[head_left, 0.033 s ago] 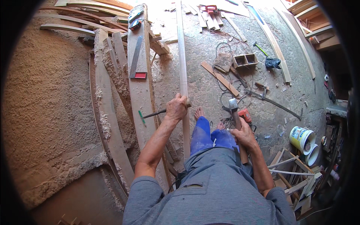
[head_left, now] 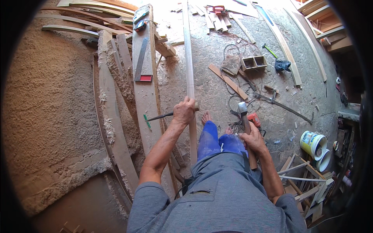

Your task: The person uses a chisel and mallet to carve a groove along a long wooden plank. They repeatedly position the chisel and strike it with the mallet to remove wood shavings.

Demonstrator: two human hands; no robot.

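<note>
My left hand [head_left: 183,112] is closed on a dark chisel [head_left: 163,116] with a wooden handle, over a long, narrow pale strip of wood [head_left: 189,70]; the blade points left over a wide bench plank [head_left: 149,105]. A thin green item [head_left: 146,121] lies on that plank by the tip. Lower right of it, my right hand [head_left: 252,139] grips a hammer [head_left: 244,116] with a wooden handle and white-topped head, held upright in front of my blue-trousered leg. A square with a red stock [head_left: 145,77] and a tape measure [head_left: 140,25] rest farther along the plank.
Shaving-covered boards [head_left: 108,108] lie left. Cords, a wooden box [head_left: 253,62], an orange power tool [head_left: 253,119], a green-handled tool [head_left: 269,50] and long strips [head_left: 295,70] lie on the floor around my bare feet. White buckets [head_left: 312,145] and a scrap-wood pile [head_left: 311,186] are at lower right.
</note>
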